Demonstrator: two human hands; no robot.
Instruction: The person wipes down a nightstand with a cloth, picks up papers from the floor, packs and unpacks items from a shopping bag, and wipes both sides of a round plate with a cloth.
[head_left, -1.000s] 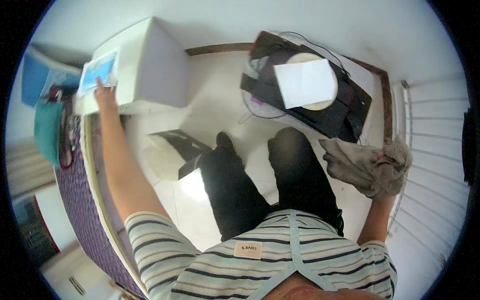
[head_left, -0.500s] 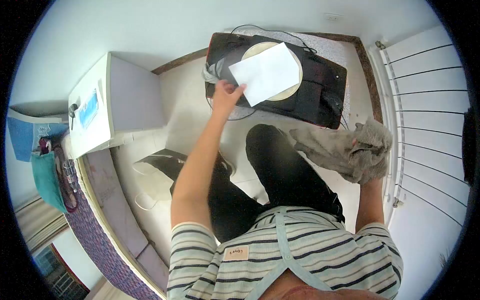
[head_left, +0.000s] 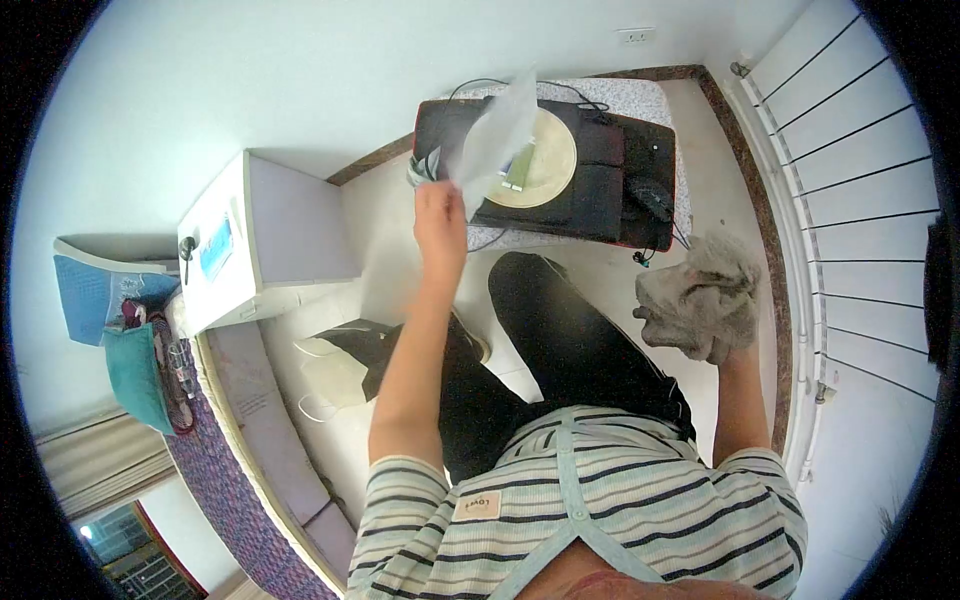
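My left hand (head_left: pixel 438 212) is closed on the edge of a white sheet of paper (head_left: pixel 492 145), which is blurred and tilted above a round cream plate-like disc (head_left: pixel 558 165). A small green-and-white item (head_left: pixel 519 168) lies on the disc, partly covered by the sheet. Bunched over my right hand is a grey cloth (head_left: pixel 700 295); the fingers are hidden inside it and only the wrist (head_left: pixel 740 368) shows. A grey fabric bundle (head_left: pixel 425 168) lies just beyond my left hand.
The disc rests on a black surface with red edges (head_left: pixel 640 228). A black mouse (head_left: pixel 650 196) and cables are at its right. A white cabinet (head_left: pixel 300 225) stands left, a paper bag (head_left: pixel 335 370) is on the floor, and a white radiator (head_left: pixel 860 210) is at right.
My left hand has lifted and tilted the sheet left, uncovering much of the disc and the green-and-white item. The grey cloth has bunched up more and shifted slightly. The camera view has shifted.
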